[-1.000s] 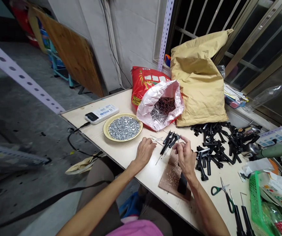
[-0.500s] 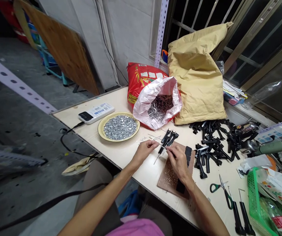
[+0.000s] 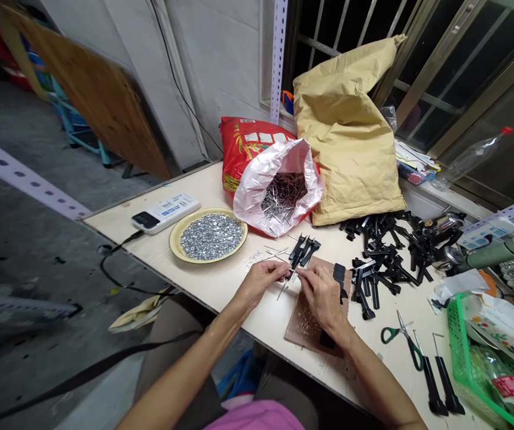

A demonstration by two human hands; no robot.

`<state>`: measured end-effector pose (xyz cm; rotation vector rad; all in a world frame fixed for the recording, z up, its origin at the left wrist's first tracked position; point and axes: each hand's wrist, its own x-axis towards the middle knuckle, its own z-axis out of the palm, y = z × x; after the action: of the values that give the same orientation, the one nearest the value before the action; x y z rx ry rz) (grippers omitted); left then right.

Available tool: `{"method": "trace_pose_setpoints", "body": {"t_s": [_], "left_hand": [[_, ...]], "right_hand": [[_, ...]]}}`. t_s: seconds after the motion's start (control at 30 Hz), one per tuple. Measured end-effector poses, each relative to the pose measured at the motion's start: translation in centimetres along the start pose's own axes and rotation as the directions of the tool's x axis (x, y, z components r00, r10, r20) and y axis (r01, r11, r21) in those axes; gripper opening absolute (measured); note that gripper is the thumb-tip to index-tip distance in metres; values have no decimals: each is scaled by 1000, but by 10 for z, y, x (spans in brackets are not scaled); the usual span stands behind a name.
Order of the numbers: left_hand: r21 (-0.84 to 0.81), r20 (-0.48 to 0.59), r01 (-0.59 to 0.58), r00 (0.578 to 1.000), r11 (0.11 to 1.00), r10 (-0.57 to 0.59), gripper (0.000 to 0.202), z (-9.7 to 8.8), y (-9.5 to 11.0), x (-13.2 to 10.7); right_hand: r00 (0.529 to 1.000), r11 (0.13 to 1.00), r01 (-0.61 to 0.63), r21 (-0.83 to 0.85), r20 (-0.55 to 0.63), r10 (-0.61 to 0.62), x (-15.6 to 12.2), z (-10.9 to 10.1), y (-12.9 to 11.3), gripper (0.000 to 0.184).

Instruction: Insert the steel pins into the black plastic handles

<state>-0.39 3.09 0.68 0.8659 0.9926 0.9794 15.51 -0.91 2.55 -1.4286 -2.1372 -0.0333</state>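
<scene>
My left hand [image 3: 259, 280] and my right hand [image 3: 322, 294] meet over the table's front edge, fingertips pinched together on a thin metal pin [image 3: 291, 272] held between them. Just beyond the fingers lies a small bunch of black plastic pieces [image 3: 302, 251] with loose pins [image 3: 275, 253] beside it. Under my right hand sits a brown board [image 3: 304, 325] with a black block at its near end. A yellow plate [image 3: 180, 254] full of small silver parts stands to the left. A white bag [image 3: 257, 185] of long pins lies open behind.
A large heap of black plastic pieces [image 3: 391, 251] spreads to the right. A tan paper sack [image 3: 351, 137] and red bag [image 3: 239, 149] stand at the back. Green-handled scissors [image 3: 403, 340], a green basket [image 3: 467, 352] and a white device [image 3: 165, 212] with a cable lie on the table [image 3: 212, 286].
My right hand has drawn back from the black pieces toward my left hand, and both now pinch one pin between them. The camera has shifted slightly right.
</scene>
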Motion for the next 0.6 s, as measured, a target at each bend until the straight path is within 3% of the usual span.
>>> {"method": "trace_pose_setpoints", "body": {"t_s": [0.27,0.6], "left_hand": [[150,-25,-62,997,987,67,33,2,0,-5],[201,-7,-96,995,975,99,27,3,0,-7]], "right_hand": [[992,955,94,-280,-52,-113,-2,-4,-5,20],[999,982,44,-181,4,-44,-8,2,1,26]]}}
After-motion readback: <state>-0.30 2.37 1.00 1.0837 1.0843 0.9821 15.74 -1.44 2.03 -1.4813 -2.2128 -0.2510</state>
